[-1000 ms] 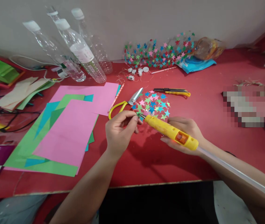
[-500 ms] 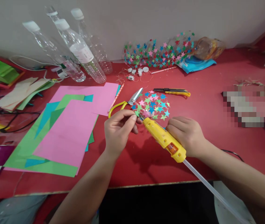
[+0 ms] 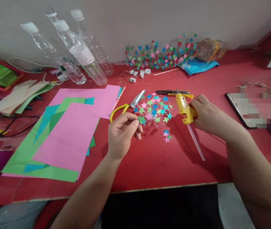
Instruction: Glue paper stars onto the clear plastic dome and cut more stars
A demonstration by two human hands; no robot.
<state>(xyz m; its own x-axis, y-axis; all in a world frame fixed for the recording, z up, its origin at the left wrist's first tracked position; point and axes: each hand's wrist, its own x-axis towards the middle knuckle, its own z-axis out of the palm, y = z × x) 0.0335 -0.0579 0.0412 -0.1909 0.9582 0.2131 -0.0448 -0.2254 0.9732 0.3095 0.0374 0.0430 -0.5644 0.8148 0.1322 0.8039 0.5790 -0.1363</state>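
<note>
My left hand (image 3: 123, 133) pinches a small green paper star (image 3: 141, 119) between thumb and fingertips. Just beyond it, colourful stars cover a clear, rounded plastic piece (image 3: 154, 109). Over the table to the right, my right hand (image 3: 205, 113) grips a yellow hot glue gun (image 3: 185, 109). Its nozzle points away from me, and a clear glue stick (image 3: 196, 143) sticks out of the back. A few loose paper stars (image 3: 167, 136) lie between my hands. Scissors with yellow handles (image 3: 118, 113) rest behind my left hand. The glue gun's front overlaps a utility knife (image 3: 167, 93) in view.
Coloured paper sheets (image 3: 68, 133) are piled on the left. Clear bottles (image 3: 80, 54) lean at the wall, beside a star-covered bottle (image 3: 159, 55) and a blue packet (image 3: 198, 66). A dark-edged flat device (image 3: 239, 111), partly blurred, lies at right.
My right hand has drawn the glue gun away from the star, out to the right, and turned it to point away from me. The left hand has stayed in place with the star.
</note>
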